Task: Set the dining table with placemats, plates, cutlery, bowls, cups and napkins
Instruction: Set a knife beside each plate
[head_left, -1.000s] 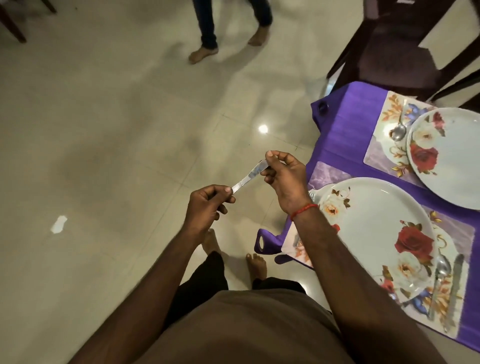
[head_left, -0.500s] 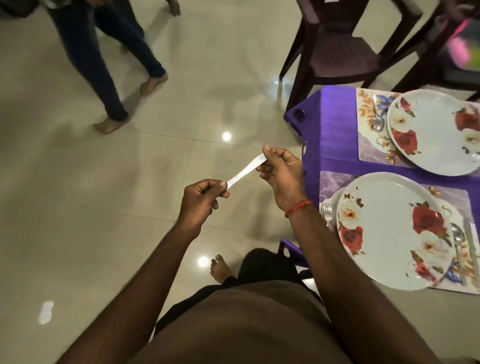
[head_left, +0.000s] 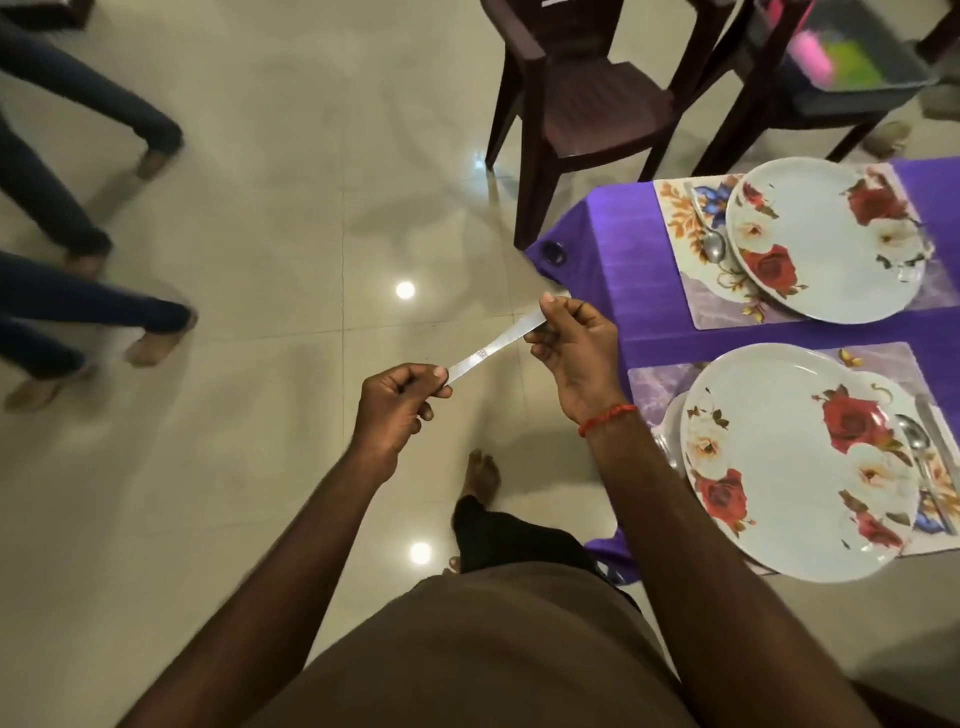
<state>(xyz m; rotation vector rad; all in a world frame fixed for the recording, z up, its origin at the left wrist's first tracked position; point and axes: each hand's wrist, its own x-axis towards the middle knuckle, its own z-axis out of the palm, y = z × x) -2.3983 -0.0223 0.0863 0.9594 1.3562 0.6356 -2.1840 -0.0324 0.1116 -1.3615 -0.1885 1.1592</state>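
Observation:
A steel cutlery piece (head_left: 491, 349) is stretched between both my hands over the floor, left of the table; its working end is hidden in my fingers. My left hand (head_left: 397, 410) pinches its lower end and my right hand (head_left: 574, 343) pinches its upper end. On the purple tablecloth (head_left: 623, 260) lie two floral placemats. The near placemat (head_left: 660, 371) carries a rose-patterned plate (head_left: 795, 467), a spoon (head_left: 917, 447) and a knife to its right, and a fork at its left edge. The far placemat (head_left: 680, 208) carries a second plate (head_left: 826, 239) with a spoon (head_left: 714, 244).
A dark plastic chair (head_left: 587, 93) stands at the table's far corner, with a second chair holding a grey tray (head_left: 852, 47) to its right. Other people's legs (head_left: 98, 312) move across the tiled floor at left. My bare foot (head_left: 483, 473) is below my hands.
The view has swung right and outward as I move, so both place settings sit lower in view. The people's legs have shifted left. Both hands hold the cutlery as before.

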